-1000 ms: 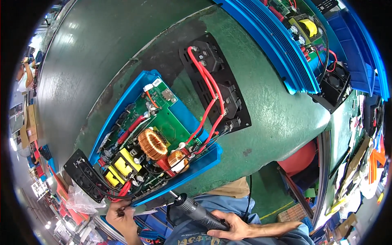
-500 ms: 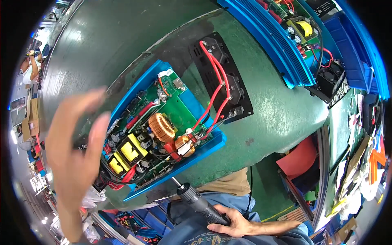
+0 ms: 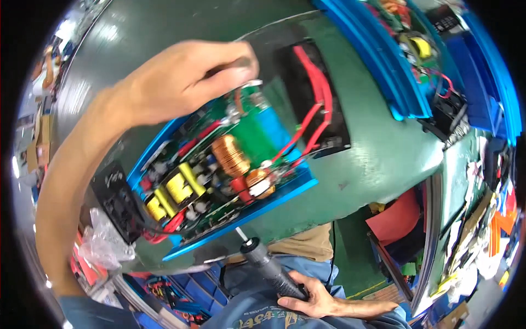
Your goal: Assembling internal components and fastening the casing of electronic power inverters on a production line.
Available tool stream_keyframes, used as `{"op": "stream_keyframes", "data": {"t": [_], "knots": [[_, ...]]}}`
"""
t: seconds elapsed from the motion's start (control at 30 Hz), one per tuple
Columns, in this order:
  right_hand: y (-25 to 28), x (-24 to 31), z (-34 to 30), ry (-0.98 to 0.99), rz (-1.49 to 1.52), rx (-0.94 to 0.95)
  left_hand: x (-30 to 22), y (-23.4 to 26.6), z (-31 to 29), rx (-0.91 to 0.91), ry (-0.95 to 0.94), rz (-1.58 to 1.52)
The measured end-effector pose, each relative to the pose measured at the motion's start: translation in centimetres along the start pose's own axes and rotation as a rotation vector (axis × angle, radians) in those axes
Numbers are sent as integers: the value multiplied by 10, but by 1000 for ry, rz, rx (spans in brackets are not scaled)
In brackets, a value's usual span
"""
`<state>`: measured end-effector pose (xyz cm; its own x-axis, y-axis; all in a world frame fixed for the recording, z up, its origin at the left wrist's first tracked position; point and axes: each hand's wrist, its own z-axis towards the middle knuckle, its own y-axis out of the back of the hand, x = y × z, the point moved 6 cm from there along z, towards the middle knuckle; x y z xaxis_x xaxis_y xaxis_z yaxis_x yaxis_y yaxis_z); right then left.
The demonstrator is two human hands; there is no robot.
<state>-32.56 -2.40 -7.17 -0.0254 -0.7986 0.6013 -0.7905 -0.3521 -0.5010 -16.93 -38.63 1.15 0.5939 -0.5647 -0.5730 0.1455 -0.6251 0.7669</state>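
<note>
Head view — items as I see them.

My left hand point(image 3: 189, 77): reached forward over the far end of the open unit, fingers curled and drawn together, fingertips pinching something small at the upper edge of the circuit board; what exactly sits between them I cannot tell.

Circuit board point(image 3: 219, 164): green, lying in a blue metal tray point(image 3: 274, 200) directly beneath and nearward of my left hand. On it — a copper coil point(image 3: 230, 156) just below the fingertips, a smaller coil point(image 3: 257, 183) beside it, and yellow transformers point(image 3: 172, 192) toward my forearm.

Red cables point(image 3: 315, 118): run from the board to a black panel point(image 3: 318, 98) lying flat just right of my left hand.

Black fan panel point(image 3: 118, 200): at the near-left end of the tray, under my forearm.

My right hand point(image 3: 309, 299): low, close to my body, closed around the grip of a black electric screwdriver point(image 3: 268, 266), its bit pointing up toward the near edge of the tray, not touching it.

Green worktop point(image 3: 383, 159): carries the tray; a second blue unit point(image 3: 405, 60) lies well to the right of my left hand.
</note>
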Motion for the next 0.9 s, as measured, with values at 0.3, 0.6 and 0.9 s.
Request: {"op": "stream_keyframes", "data": {"t": [0.3,0.6,0.9], "knots": [[7,-8,-3,21,60,-79,-107,-22,-134,-448,97,242],[1,-1,-1,2,28,-73,-119,-98,-151,-543,363,388],[0,-2,-2,50,16,-175,-115,-106,-144,-493,300,385]]}}
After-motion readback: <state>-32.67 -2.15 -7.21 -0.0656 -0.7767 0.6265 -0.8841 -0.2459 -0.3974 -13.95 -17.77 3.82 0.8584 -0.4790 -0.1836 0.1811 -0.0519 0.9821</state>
